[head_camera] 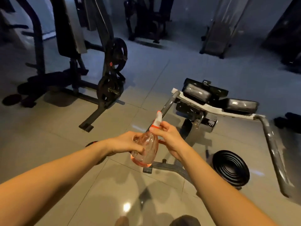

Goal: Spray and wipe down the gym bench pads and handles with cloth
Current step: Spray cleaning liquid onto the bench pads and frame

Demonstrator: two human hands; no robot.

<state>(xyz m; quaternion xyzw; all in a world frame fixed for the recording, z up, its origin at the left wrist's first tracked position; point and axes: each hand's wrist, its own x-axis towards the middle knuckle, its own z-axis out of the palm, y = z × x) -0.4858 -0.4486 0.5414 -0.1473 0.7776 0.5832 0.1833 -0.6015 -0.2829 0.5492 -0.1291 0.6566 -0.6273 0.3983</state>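
Your left hand (pixel 128 142) wraps the bottle (pixel 147 147); your right hand (pixel 169 137) pinches its neck, short of the pads (pixel 197 92). Loosen that head (pixel 158 119) and liquid could spill onto the floor (pixel 65 144)

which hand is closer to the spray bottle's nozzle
Right. The right hand grips the neck under the nozzle; the left hand holds the spray bottle lower, round its body.

Tiled floor (pixel 146 75) carries gym bench (pixel 211 108), black weight plate (pixel 231 168)
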